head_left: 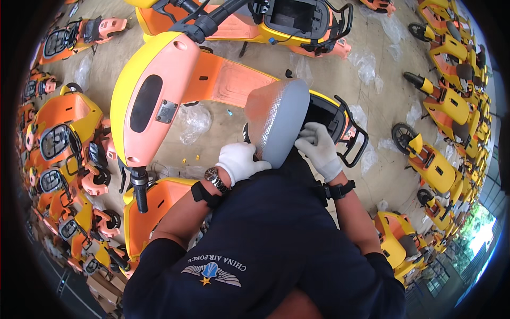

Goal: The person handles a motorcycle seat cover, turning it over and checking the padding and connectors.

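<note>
A grey scooter seat [289,127] stands tipped up in front of me, its other face shiny and silvery with an orange reflection. My left hand [239,163], in a white glove, grips the seat's near end, thumb against it and fingertips hidden. At the seat's right side, my white-gloved right hand [319,150] has its fingers curled in a pinch; anything between them is too small to make out. Behind the seat lies the scooter's open black storage box [325,114]. The yellow and pink scooter front [151,101] is at the left.
A black rear rack [355,143] juts out right of my right hand. The handlebar grip [139,189] sticks out near my left forearm. Another scooter [228,24] stands just beyond. Rows of yellow scooters [435,165] line the right side. Clear plastic wrap [194,122] litters the floor.
</note>
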